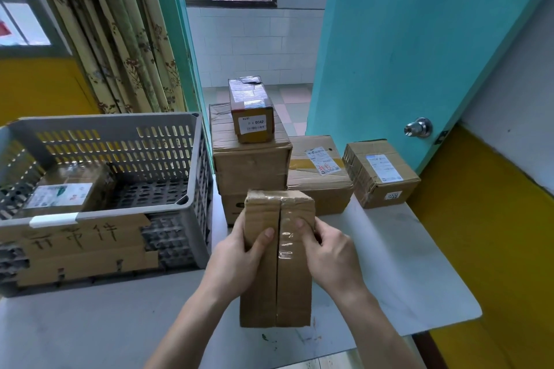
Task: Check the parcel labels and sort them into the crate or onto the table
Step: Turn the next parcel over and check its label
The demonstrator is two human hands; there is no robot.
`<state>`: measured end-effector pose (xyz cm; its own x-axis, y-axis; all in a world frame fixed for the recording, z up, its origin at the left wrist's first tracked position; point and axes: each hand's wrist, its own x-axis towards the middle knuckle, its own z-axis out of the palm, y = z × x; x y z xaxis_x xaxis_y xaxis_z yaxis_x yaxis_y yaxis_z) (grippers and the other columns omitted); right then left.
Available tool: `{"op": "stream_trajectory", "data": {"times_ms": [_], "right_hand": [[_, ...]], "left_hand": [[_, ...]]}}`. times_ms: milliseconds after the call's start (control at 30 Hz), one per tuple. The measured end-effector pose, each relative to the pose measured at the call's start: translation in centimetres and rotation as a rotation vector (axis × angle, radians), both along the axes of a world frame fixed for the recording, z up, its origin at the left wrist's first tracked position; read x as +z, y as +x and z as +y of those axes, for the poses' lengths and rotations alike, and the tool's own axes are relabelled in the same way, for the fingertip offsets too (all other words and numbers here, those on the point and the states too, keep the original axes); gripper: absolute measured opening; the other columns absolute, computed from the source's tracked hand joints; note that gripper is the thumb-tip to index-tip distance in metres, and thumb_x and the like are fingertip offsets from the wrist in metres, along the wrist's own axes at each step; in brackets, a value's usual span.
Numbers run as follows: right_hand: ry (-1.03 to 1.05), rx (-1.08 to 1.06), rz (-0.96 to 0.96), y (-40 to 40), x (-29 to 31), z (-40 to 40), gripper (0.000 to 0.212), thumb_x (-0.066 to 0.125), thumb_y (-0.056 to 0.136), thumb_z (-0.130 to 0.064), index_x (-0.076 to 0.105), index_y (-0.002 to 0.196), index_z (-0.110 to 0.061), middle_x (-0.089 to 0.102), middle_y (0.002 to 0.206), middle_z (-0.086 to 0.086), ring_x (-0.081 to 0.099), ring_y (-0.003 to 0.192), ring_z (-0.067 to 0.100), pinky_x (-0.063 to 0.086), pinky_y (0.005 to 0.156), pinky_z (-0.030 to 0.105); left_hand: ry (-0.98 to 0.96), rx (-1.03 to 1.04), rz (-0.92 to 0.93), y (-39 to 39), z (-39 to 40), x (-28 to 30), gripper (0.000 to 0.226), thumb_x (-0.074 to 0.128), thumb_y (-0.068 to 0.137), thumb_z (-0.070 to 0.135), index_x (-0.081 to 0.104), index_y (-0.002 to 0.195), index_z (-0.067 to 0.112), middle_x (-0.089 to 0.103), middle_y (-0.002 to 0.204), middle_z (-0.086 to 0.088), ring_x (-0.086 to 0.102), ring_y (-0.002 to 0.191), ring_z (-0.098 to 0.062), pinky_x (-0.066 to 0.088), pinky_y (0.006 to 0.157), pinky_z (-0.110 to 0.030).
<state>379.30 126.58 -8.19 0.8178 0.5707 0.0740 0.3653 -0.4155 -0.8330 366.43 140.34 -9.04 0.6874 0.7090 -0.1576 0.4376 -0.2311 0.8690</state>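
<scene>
Now both hands are up on one parcel, a tall brown carton held out over the near part of the white table, and the face turned to the person is the taped seam side. No label shows on it, so my read is they are turning it over in search of the sticker before choosing where it goes.

Left hand wraps the left edge, thumb laid flat across the front panel next to the seam, the other fingers gone round behind. Right hand clamps the right edge, its fingertips pressed on the shiny tape. Both are closed firmly on the cardboard, nothing slack. Whether the carton's bottom end touches the tabletop or hangs just clear, I can't quite tell from this angle.

Over on the left sits the grey crate, a cardboard sign with handwritten characters fixed to its front, and one labelled box lying flat inside, label up. Behind the held parcel, the unsorted lot: a small box marked 0042 perched on a larger carton, then a box with red writing on its label, then a box with a blue-edged label at the far right. All have labels facing up or forward, easy to read at a glance.
</scene>
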Motion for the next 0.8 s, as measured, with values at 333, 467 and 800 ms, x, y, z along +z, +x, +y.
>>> {"op": "stream_trajectory", "data": {"times_ms": [333, 467, 800], "right_hand": [[0.01, -0.031, 0.012, -0.6, 0.1, 0.2, 0.049, 0.051, 0.089, -0.073, 0.068, 0.075, -0.029, 0.069, 0.065, -0.016, 0.065, 0.076, -0.006, 0.045, 0.055, 0.01], [0.012, -0.025, -0.096, -0.2, 0.0, -0.1, 0.058, 0.048, 0.093, -0.065, 0.067, 0.069, -0.016, 0.055, 0.05, -0.009, 0.057, 0.055, 0.008, 0.034, 0.045, 0.017], [0.03, 0.003, 0.052, -1.3, 0.8, 0.0, 0.069, 0.036, 0.085, -0.087, 0.073, 0.1, -0.03, 0.074, 0.096, -0.017, 0.067, 0.093, -0.002, 0.056, 0.079, 0.022]], "left_hand": [[0.035, 0.047, -0.048, 0.3, 0.1, 0.3, 0.015, 0.053, 0.097, 0.059, 0.047, 0.101, 0.046, 0.069, 0.096, 0.022, 0.065, 0.093, 0.002, 0.051, 0.074, -0.021], [0.01, 0.045, -0.075, 0.3, -0.6, 0.3, 0.034, 0.05, 0.088, 0.071, 0.052, 0.102, 0.04, 0.072, 0.09, 0.022, 0.066, 0.088, 0.007, 0.047, 0.069, -0.016], [-0.123, 0.155, -0.066, 0.3, 0.4, 2.0, 0.034, 0.053, 0.099, 0.061, 0.055, 0.104, 0.027, 0.07, 0.1, 0.0, 0.066, 0.089, -0.01, 0.05, 0.067, -0.03]]}}
